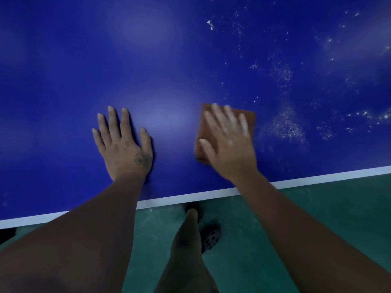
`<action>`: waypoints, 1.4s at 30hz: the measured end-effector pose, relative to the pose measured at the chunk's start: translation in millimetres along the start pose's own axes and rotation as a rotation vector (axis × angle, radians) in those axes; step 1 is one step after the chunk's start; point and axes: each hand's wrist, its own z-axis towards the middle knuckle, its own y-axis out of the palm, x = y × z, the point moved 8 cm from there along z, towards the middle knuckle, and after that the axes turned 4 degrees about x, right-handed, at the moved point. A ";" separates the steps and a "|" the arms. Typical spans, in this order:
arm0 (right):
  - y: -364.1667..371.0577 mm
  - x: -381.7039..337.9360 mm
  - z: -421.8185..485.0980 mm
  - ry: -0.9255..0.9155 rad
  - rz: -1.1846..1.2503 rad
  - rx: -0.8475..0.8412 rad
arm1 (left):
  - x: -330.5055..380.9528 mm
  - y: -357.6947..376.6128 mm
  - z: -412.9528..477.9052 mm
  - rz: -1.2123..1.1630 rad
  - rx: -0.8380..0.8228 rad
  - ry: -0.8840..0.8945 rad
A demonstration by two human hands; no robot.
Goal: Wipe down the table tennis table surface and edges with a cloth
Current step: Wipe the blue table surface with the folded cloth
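Leaning over the blue surface [169,60] rn w/ both hands down on it. My left hand [124,144] is lying flat, palm down, fingers straight and spread a bit, holding nothing, just resting on the bare blue, a little way left of the cloth. A small tattoo [141,159] is showing near the thumb base.

My right hand [228,142] is pressing flat on the cloth [249,116]. The fingers are straight and laid over the top, and the thumb is sticking out to the left along its side, not curling round anything afaict. That hand is coming out blurry, so finer detail is a no-go.

The cloth itself is a brownish folded square lying flat on the surface under my right palm, near the closer edge, w/ its far right corner and left side peeking out from under my fingers.

To the right of the cloth and further up, white dust specks [285,123] are sitting on the blue in patches. The bit between my hands is catching a pale glare.

A white edge line [190,197] is running along the near side of the surface, passing under both forearms. Below that the green floor [317,208] is showing, plus my leg [186,250] and a dark shoe [211,237] w/ holes in it.
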 end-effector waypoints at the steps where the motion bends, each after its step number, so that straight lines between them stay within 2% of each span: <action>1: -6.3 24.7 -5.3 0.051 -0.025 0.008 | 0.1 0.0 0.1 0.004 -0.008 -0.002; 5: -25.5 90.3 -17.8 0.244 -0.075 0.022 | 1.3 0.1 0.2 0.017 -0.022 0.002; 9: -23.0 63.8 -6.6 0.464 -0.087 0.069 | 0.6 -1.6 0.2 0.017 -0.019 0.003; 11: -12.8 15.6 3.5 0.394 -0.086 0.071 | 0.6 -0.9 0.3 0.011 -0.029 0.003; 14: 7.5 -59.2 11.2 0.077 -0.030 0.026 | -0.5 -0.5 0.5 -0.007 -0.034 -0.005; 17: 11.7 -66.8 6.8 -0.116 0.016 0.003 | -0.4 -1.6 0.6 -0.017 -0.035 -0.002; 19: 5.5 -33.3 6.1 -0.115 -0.003 -0.001 | -0.3 -1.5 0.4 -0.009 -0.046 -0.006; 23: -14.2 52.8 3.6 0.099 -0.094 0.006 | 0.1 -1.9 0.0 -0.018 -0.041 0.000; 26: -14.6 57.6 13.3 0.203 -0.132 0.009 | -0.9 -0.7 0.1 -0.006 -0.036 0.006; 32: 10.0 -47.8 81.5 -0.173 -0.021 -0.053 | -2.6 2.1 0.3 0.000 -0.041 0.010; 35: 18.1 -80.2 104.1 -0.254 0.002 -0.063 | -2.8 2.1 0.7 -0.005 -0.023 0.022; 38: 16.5 -69.5 104.0 -0.286 0.006 -0.072 | -4.1 2.7 1.0 -0.006 -0.034 0.009; 42: 0.5 -5.6 88.3 -0.230 -0.045 -0.096 | -4.1 2.4 1.5 -0.014 -0.071 -0.004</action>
